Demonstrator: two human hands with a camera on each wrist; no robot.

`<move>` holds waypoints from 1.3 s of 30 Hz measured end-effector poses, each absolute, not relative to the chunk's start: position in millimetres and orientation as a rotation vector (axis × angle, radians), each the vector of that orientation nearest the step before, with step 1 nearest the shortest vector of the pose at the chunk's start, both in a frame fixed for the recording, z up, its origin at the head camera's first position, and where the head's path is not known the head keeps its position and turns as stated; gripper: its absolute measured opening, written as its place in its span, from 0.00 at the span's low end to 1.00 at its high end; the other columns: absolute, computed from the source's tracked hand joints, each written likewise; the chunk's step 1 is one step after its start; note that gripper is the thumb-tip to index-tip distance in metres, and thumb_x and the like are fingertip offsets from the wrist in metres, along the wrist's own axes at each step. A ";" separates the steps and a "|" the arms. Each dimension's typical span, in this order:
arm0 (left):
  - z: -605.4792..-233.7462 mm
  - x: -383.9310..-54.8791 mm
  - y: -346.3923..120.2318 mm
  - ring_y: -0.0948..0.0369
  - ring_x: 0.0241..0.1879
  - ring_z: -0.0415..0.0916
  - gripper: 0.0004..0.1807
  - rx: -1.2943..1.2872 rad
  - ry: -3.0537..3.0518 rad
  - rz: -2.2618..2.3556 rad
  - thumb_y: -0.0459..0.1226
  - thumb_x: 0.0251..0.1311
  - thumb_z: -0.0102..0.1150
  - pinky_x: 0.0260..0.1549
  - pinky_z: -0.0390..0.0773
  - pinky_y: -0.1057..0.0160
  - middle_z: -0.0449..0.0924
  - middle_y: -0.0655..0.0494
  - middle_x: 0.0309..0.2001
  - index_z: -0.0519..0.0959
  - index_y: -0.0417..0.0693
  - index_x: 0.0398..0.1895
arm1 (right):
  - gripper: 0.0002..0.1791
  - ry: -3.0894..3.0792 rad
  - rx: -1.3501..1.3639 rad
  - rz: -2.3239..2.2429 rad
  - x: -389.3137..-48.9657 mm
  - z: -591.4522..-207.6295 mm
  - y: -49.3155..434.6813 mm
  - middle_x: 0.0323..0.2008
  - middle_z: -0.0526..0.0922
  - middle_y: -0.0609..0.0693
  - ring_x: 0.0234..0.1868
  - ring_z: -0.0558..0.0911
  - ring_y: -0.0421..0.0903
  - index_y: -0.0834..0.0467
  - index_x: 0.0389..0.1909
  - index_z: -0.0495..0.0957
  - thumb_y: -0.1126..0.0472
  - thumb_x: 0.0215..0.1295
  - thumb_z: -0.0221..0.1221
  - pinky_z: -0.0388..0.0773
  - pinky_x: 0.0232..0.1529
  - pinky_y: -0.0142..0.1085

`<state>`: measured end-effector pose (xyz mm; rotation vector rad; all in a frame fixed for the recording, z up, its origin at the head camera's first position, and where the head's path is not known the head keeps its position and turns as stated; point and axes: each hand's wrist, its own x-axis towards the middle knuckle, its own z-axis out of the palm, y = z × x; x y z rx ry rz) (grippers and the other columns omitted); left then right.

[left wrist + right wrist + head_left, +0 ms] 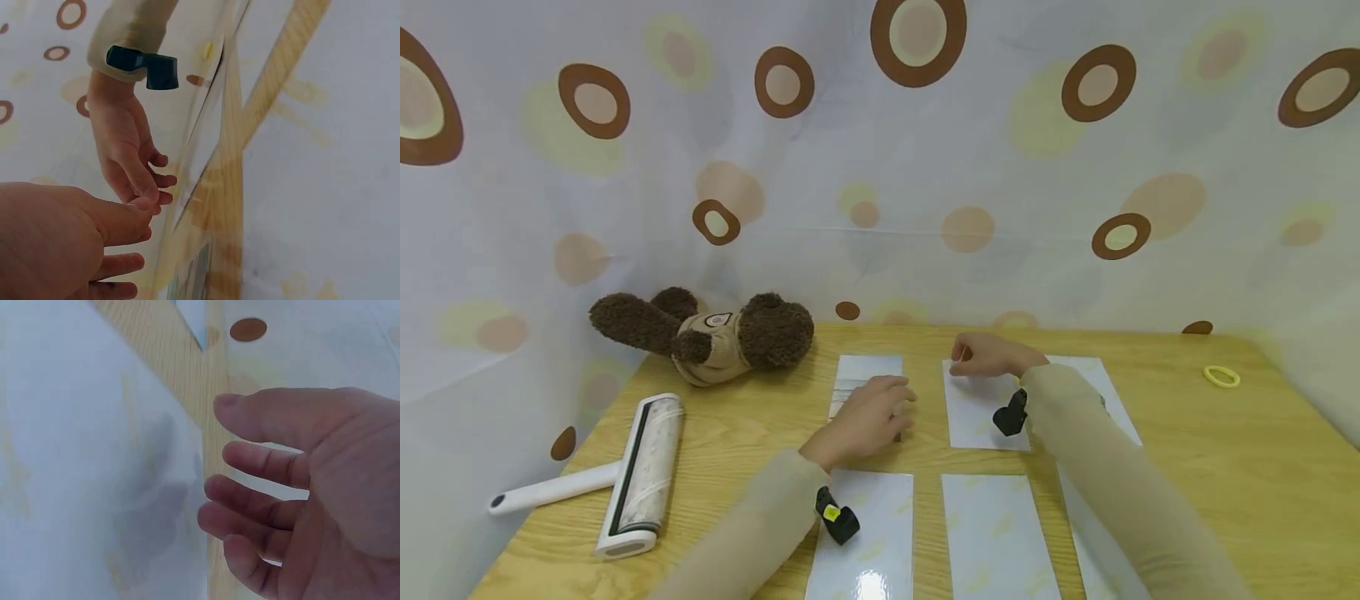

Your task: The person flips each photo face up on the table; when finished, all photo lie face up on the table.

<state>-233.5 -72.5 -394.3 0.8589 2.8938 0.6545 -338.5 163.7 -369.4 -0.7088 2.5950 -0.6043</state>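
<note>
My left hand [867,419] hovers over a card with a printed picture [871,367], hiding its lower part. Its fingers are loosely bent with nothing between them. My right hand [988,354] is at the far edge of a white card [973,417]; the right wrist view shows its thumb and fingers [262,462] apart and holding nothing, with their shadow on the card. Nearer me lie a glossy white card [876,517] on the left and another pale card [992,525] in the middle. On the right, my right forearm partly covers more white cards [1090,371].
A white lint roller [651,467] lies at the left of the wooden table [1225,467]. Behind it is a brown plush toy [722,342]. A yellow ring [1221,377] lies far right. A spotted cloth [865,150] hangs behind the table.
</note>
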 end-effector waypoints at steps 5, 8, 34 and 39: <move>-392.3 -241.7 -42.7 0.52 0.70 0.58 0.20 0.843 2.816 0.630 0.43 0.66 0.57 0.66 0.64 0.51 0.64 0.50 0.69 0.76 0.48 0.58 | 0.23 2.672 -0.761 -0.513 -336.0 -368.0 182.1 0.49 0.77 0.64 0.52 0.74 0.60 0.67 0.48 0.73 0.55 0.60 0.64 0.73 0.53 0.50; -392.0 -247.1 -26.1 0.52 0.70 0.58 0.21 0.885 2.790 0.578 0.45 0.63 0.60 0.66 0.64 0.52 0.65 0.50 0.69 0.76 0.48 0.58 | 0.29 2.697 -0.777 -0.444 -332.8 -366.3 190.6 0.51 0.75 0.66 0.54 0.72 0.62 0.69 0.54 0.71 0.54 0.58 0.66 0.71 0.55 0.52; -387.4 -243.1 5.8 0.49 0.62 0.65 0.34 0.728 2.884 0.411 0.45 0.48 0.74 0.61 0.68 0.52 0.68 0.44 0.62 0.74 0.43 0.57 | 0.45 2.753 -0.787 -0.348 -335.5 -369.0 193.3 0.52 0.77 0.67 0.55 0.73 0.63 0.66 0.66 0.64 0.61 0.47 0.74 0.72 0.56 0.53; -389.0 -243.4 7.5 0.47 0.64 0.65 0.50 0.617 2.893 0.541 0.46 0.49 0.74 0.63 0.67 0.53 0.66 0.38 0.65 0.57 0.35 0.69 | 0.30 2.817 -0.839 -0.349 -335.6 -366.0 190.6 0.43 0.80 0.62 0.46 0.75 0.58 0.67 0.50 0.75 0.63 0.44 0.74 0.72 0.51 0.50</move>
